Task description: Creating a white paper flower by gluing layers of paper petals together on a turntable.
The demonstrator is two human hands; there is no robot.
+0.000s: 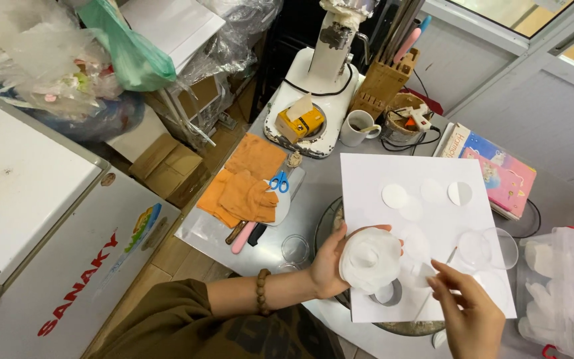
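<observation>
My left hand (328, 262) holds a white layered flower-like piece (370, 258) over the near edge of a white sheet (367, 173). A thin stick (441, 274) is pinched in my right hand (470, 312), its tip pointing up toward a small clear glass bowl (488, 248) on the sheet. Several thin white round discs (394, 195) lie on the sheet. A metal ring cutter (390, 295) sits just below the flower piece.
A white stand mixer base (307, 100), mug (357, 127), wooden knife block (383, 83) and colourful books (499, 166) stand behind the sheet. Orange cloths (247, 189) and blue scissors (278, 181) lie left. A clear plastic box (569, 286) is right; a white chest freezer (48, 219) far left.
</observation>
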